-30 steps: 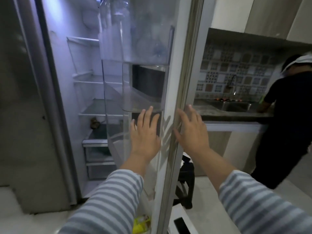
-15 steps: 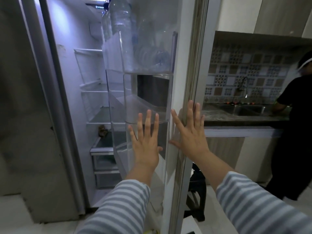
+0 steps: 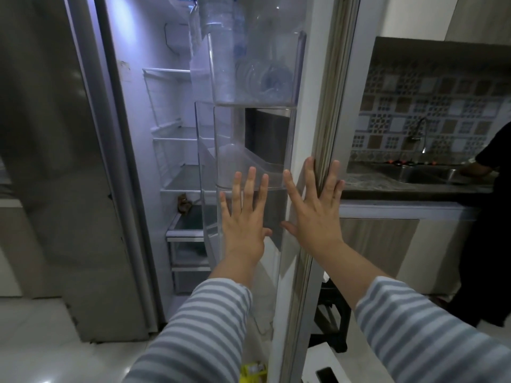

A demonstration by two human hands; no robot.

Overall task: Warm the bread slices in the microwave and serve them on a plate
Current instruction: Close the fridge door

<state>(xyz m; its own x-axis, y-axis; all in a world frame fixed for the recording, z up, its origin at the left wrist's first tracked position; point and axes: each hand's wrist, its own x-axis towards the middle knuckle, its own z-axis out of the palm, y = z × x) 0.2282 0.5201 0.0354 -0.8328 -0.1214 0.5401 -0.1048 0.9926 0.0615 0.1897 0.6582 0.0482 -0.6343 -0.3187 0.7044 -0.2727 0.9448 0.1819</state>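
Nearest thing is a yellow packet point(image 3: 253, 371) low in the fridge door point(image 3: 301, 134), maybe the bread, can't tell, so no idea which way it points. No plate or microwave in view. Left hand point(image 3: 244, 217) and right hand point(image 3: 315, 214) are both flat, fingers spread, holding nothing, by the door's edge. Risk I'd guess: a hard push rattles the bottles point(image 3: 221, 51) in the upper shelf.

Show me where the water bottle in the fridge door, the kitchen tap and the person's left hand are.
water bottle point(image 3: 221, 59): head view, clear body above the shelf wall.
kitchen tap point(image 3: 419, 128): head view, curved spout.
left hand point(image 3: 244, 217): head view, back of hand.
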